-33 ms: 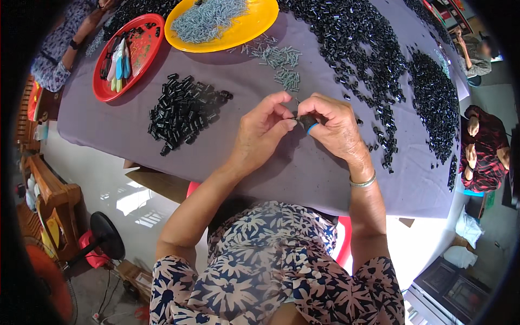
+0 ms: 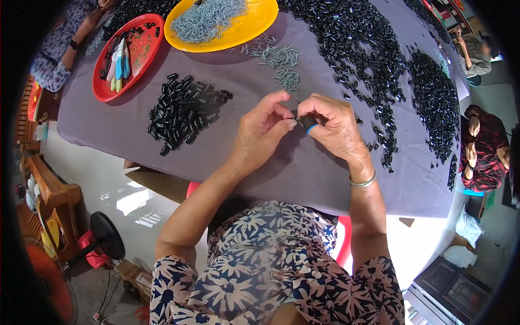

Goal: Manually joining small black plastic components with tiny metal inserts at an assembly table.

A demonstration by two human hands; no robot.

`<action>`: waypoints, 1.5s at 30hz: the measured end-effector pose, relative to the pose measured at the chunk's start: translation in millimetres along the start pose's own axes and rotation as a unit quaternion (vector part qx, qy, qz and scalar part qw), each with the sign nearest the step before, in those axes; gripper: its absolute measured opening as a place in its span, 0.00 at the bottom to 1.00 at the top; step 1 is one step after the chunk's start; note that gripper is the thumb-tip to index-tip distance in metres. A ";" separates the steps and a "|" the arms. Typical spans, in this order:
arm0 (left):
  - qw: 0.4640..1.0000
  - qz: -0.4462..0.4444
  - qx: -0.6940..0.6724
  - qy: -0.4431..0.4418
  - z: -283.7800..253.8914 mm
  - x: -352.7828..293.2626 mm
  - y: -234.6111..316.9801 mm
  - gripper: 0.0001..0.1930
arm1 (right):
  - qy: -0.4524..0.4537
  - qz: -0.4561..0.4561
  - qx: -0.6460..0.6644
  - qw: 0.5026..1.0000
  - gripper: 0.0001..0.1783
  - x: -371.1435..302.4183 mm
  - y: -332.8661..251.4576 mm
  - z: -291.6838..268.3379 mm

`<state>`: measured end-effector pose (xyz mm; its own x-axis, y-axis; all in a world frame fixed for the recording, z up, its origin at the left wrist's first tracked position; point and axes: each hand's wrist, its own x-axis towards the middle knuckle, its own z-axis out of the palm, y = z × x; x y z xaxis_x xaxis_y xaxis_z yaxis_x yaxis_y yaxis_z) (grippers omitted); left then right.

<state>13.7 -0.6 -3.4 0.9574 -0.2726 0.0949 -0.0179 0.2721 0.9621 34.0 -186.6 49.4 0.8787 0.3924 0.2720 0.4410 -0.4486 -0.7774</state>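
Almost nothing has moved since the earlier frame: my two hands keep the same pose, and the piles around them lie as they did. My left hand (image 2: 262,127) pinches a small dark piece (image 2: 296,118) between thumb and fingertips, just above the counter (image 2: 108,127) and right beside my other hand. My right hand (image 2: 338,127) curls in to meet it, its fingers bent around a dark thing with a blue edge (image 2: 309,121); I cannot tell whether that is held or worn, nor how tightly the hidden fingertips press. A bracelet (image 2: 363,181) circles my right wrist. To the left of my hands sits a heap of short, shiny black pieces (image 2: 181,114), and beyond it a red tray (image 2: 142,66) carries several tools with coloured handles (image 2: 119,62). Next to that, a yellow tray (image 2: 261,19) bears a mound of thin grey pieces (image 2: 208,21), with loose grey pieces (image 2: 279,57) scattered on the cloth between it and my hands. To the right, a wide spread of more black pieces (image 2: 357,43) runs down toward my wrist, and a further pile of them (image 2: 436,103) lies near the far right edge. A patterned sleeve (image 2: 51,70) shows at the upper left.
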 end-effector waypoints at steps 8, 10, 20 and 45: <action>0.998 -0.007 0.062 0.008 1.5 -0.7 3.2 0.27 | 0.010 -0.053 -0.050 0.997 0.13 0.4 -2.9 3.4; 0.998 -0.009 0.065 0.012 0.4 -2.7 6.7 0.27 | -0.010 -0.044 -0.034 0.998 0.12 2.7 -1.0 3.3; 1.000 -0.012 0.001 0.017 0.1 0.2 6.8 0.27 | -0.025 0.101 0.130 0.986 0.07 -2.8 7.0 -5.2; 0.988 0.032 0.144 0.051 -8.4 -5.2 -3.1 0.13 | 0.049 -0.058 0.005 0.997 0.16 -0.6 8.8 18.9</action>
<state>11.2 7.7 -9.0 0.9758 -0.1641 0.1448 -0.1454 0.0087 0.9893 33.8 -175.6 31.7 0.8354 0.3608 0.4147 0.5397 -0.3958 -0.7430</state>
